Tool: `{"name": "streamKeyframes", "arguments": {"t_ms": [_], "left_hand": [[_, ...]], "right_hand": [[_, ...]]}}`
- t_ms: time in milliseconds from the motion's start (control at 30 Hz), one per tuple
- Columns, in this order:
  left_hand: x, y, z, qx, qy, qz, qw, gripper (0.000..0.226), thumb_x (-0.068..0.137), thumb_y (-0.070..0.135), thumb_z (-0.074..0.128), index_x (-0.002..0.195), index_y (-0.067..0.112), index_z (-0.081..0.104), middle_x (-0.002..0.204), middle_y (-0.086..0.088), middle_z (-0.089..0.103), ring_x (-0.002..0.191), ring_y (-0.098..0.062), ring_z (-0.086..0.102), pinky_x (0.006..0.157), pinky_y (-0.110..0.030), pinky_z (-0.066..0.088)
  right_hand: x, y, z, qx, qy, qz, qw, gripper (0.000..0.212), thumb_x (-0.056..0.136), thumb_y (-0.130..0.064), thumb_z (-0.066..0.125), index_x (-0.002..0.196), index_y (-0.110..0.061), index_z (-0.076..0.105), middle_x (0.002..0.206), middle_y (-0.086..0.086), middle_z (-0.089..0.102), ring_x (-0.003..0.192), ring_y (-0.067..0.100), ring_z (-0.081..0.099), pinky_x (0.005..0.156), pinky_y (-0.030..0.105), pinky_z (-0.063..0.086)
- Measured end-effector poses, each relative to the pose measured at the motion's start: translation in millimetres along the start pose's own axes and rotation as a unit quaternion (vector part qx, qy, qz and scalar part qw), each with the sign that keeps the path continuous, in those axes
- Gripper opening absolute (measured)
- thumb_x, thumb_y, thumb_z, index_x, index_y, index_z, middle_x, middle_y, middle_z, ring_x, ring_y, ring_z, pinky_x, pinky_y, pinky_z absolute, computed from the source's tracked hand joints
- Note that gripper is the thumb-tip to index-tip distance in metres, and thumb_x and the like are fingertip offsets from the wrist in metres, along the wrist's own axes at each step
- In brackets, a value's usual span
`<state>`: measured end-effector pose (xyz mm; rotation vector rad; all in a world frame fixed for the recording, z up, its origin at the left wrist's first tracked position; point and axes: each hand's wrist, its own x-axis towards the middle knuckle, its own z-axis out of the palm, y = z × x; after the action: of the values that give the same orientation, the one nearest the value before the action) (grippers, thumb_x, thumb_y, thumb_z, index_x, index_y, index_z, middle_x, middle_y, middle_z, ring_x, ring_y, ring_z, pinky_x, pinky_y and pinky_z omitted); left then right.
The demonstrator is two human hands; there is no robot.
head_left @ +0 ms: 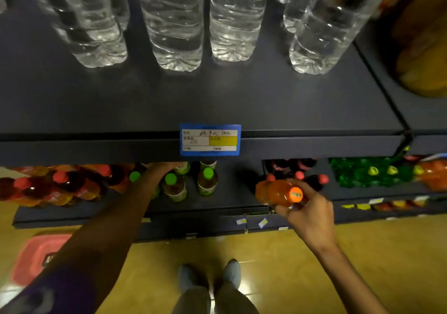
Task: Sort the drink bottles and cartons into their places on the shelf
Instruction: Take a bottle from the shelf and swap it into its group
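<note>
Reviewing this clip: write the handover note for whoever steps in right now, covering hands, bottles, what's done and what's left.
Right hand grips an orange bottle in front of the lower shelf.
Left hand reaches under the upper shelf among the green-capped bottles; its fingers are hidden.
Done: water bottles stand on top; red-capped bottles are grouped at left.
Left: shelve the orange bottle.

orange bottle (278, 193), blue price tag (210, 140)

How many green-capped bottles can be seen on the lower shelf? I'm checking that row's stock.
3 green caps show plainly: one far left by the forearm, one in the middle, one on the right. More bottles stand behind, partly hidden under the upper shelf's edge and the left hand.
</note>
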<state>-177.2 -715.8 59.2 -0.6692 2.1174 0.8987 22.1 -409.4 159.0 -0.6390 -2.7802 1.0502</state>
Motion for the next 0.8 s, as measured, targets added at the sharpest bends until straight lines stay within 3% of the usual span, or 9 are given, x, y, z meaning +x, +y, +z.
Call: {"name": "streamKeyframes", "arguments": {"t_ms": [100, 333, 400, 467, 533, 600, 667, 733, 800], "left_hand": [[7.6, 5.0, 1.8, 0.019, 0.012, 0.012, 1.0, 0.067, 0.091, 0.036, 0.067, 0.144, 0.01, 0.036, 0.145, -0.019, 0.042, 0.13, -0.037, 0.045, 0.109, -0.046, 0.041], [9.6, 7.7, -0.7, 0.05, 0.014, -0.012, 0.999, 0.067, 0.09, 0.035, 0.068, 0.142, 0.007, 0.037, 0.142, -0.022, 0.044, 0.127, -0.039, 0.047, 0.109, -0.047, 0.042], [3.4, 8.3, -3.9, 0.028, 0.004, -0.03, 0.999, 0.064, 0.09, 0.03, 0.068, 0.14, 0.003, 0.039, 0.138, -0.023, 0.048, 0.123, -0.037, 0.051, 0.103, -0.042, 0.046], [-9.2, 10.6, -9.8, 0.013, 0.006, -0.017, 1.0, 0.053, 0.092, 0.025, 0.065, 0.135, 0.002, 0.045, 0.132, -0.021, 0.053, 0.118, -0.033, 0.054, 0.09, -0.036, 0.047], [-30.3, 9.1, -17.1, -0.008, 0.025, 0.009, 1.0, 0.04, 0.096, 0.024, 0.06, 0.129, 0.002, 0.051, 0.123, -0.02, 0.057, 0.112, -0.032, 0.056, 0.088, -0.035, 0.044], [-59.7, -0.2, -21.0, -0.039, 0.1, 0.093, 0.99, 0.028, 0.096, 0.02, 0.059, 0.118, 0.002, 0.06, 0.114, -0.018, 0.063, 0.109, -0.031, 0.06, 0.094, -0.038, 0.048], [-98.4, -17.2, -16.8, -0.026, 0.158, 0.229, 0.96, 0.021, 0.09, 0.012, 0.065, 0.111, 0.008, 0.065, 0.107, -0.009, 0.067, 0.107, -0.025, 0.064, 0.094, -0.038, 0.051], [-142.2, -35.7, 1.9, -0.028, 0.093, 0.33, 0.939, 0.052, 0.08, 0.012, 0.076, 0.128, 0.025, 0.058, 0.12, 0.008, 0.062, 0.114, -0.009, 0.057, 0.098, -0.031, 0.048], [-178.4, -50.9, 32.4, -0.035, -0.013, 0.37, 0.928, 0.086, 0.071, 0.028, 0.085, 0.141, 0.049, 0.038, 0.135, 0.021, 0.049, 0.122, 0.001, 0.044, 0.102, -0.027, 0.04]], "right_hand": [[-7.9, 3.0, -5.3, -0.011, 0.004, 0.005, 1.0, 0.063, 0.051, -0.04, 0.087, 0.108, -0.045, 0.062, 0.067, -0.035, 0.058, 0.066, -0.01, 0.056, 0.056, -0.001, 0.039], [-20.9, 6.4, -4.4, -0.018, 0.004, 0.028, 0.999, 0.064, 0.05, -0.039, 0.088, 0.11, -0.038, 0.065, 0.071, -0.026, 0.063, 0.067, -0.006, 0.062, 0.06, -0.005, 0.039], [-23.2, 2.2, -2.8, -0.024, 0.003, 0.03, 0.999, 0.064, 0.051, -0.04, 0.088, 0.11, -0.039, 0.065, 0.069, -0.027, 0.062, 0.066, -0.008, 0.06, 0.06, -0.006, 0.038], [-24.5, -3.1, -1.0, -0.024, 0.007, 0.032, 0.999, 0.061, 0.051, -0.038, 0.089, 0.108, -0.039, 0.066, 0.064, -0.029, 0.06, 0.063, -0.011, 0.056, 0.058, -0.006, 0.036], [-24.6, -7.4, 0.2, -0.024, 0.006, 0.029, 0.999, 0.059, 0.051, -0.04, 0.088, 0.106, -0.038, 0.066, 0.066, -0.027, 0.065, 0.065, -0.01, 0.057, 0.057, -0.003, 0.036], [-25.8, -10.7, 1.4, -0.022, -0.004, 0.03, 0.999, 0.06, 0.051, -0.043, 0.087, 0.107, -0.038, 0.065, 0.077, -0.018, 0.072, 0.073, 0.001, 0.066, 0.061, 0.01, 0.043], [-28.8, -16.3, 0.2, -0.017, -0.014, 0.026, 0.999, 0.063, 0.049, -0.048, 0.083, 0.107, -0.039, 0.062, 0.079, -0.018, 0.07, 0.078, 0.008, 0.069, 0.064, 0.018, 0.047], [-34.0, -23.7, -3.6, -0.017, -0.022, 0.017, 0.999, 0.063, 0.046, -0.054, 0.079, 0.104, -0.04, 0.058, 0.077, -0.021, 0.066, 0.078, 0.009, 0.069, 0.066, 0.024, 0.051], [-41.2, -31.6, -7.4, -0.017, -0.032, -0.007, 0.999, 0.062, 0.045, -0.06, 0.074, 0.102, -0.042, 0.056, 0.074, -0.025, 0.064, 0.078, 0.005, 0.068, 0.07, 0.027, 0.053]]}}
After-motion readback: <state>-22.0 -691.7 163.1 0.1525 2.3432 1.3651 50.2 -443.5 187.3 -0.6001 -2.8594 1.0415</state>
